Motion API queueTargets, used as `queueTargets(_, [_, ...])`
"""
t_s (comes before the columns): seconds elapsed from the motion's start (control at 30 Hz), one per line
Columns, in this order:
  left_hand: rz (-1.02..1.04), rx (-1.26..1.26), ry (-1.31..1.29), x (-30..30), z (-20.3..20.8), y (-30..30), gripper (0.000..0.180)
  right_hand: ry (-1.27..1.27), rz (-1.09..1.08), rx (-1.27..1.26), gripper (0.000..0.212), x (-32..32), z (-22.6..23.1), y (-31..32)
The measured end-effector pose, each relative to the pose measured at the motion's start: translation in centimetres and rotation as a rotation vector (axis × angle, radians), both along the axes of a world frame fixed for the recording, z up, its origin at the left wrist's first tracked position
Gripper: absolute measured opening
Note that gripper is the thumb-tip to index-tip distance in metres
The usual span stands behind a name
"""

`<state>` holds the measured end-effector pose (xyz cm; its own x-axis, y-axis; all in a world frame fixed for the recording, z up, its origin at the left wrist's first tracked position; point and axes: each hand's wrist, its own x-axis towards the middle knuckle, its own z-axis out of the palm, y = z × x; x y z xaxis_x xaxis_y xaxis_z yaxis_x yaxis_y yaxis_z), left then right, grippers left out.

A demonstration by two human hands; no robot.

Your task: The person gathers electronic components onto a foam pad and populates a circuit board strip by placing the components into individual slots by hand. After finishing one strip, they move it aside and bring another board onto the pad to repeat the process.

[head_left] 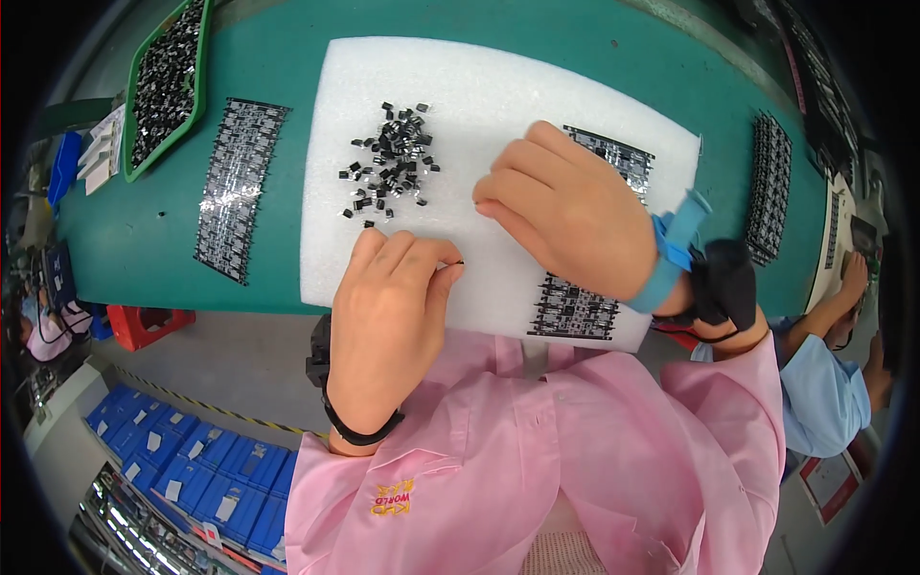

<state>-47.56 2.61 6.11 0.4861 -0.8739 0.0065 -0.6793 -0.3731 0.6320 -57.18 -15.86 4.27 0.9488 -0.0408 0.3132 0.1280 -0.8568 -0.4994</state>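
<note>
A white foam sheet (pixel 460 105) lies in front of me on the green table. On its left half is a loose heap of small black electronic components (pixel 395 158) with thin metal legs. Just below the heap, my left hand (pixel 388 307) pinches one small black component (pixel 460 263) between thumb and forefinger. My right hand (pixel 575 211) hovers over the foam's right half with thumb and fingertips together. A dark speck shows at those fingertips, too small to name. Under the right hand and wrist lies a black circuit board panel (pixel 575 311), its middle hidden.
Another board panel (pixel 240 192) lies on the green table (pixel 273 57) to the left, near a green tray (pixel 199 86) full of black components. More board panels (pixel 770 187) are stacked at right. A co-worker's arm (pixel 826 311) reaches in at far right. Blue boxes (pixel 201 460) stand lower left.
</note>
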Motion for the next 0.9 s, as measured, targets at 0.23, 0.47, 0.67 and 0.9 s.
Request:
queueTargets(0.23, [-0.029, -0.049, -0.019, -0.5, -1.1, -0.3, 0.012, 0.046, -0.199, 0.158, 0.023, -8.8, 2.7, 1.8])
queueTargets(0.47, [-0.023, -0.099, -0.055, -0.7, -1.3, -0.8, 0.015, 0.146, -0.368, 0.156, 0.025, -13.4, 1.5, 4.9])
queueTargets(0.67, [-0.009, -0.121, -0.097, -1.0, -1.7, -0.8, 0.015, 0.133, -0.345, 0.133, 0.026, -13.4, 1.2, 5.0])
queueTargets(0.9, [0.008, -0.158, -0.125, -1.2, -1.9, -0.7, 0.012, 0.129, -0.331, 0.097, 0.024, -13.2, 1.4, 5.2])
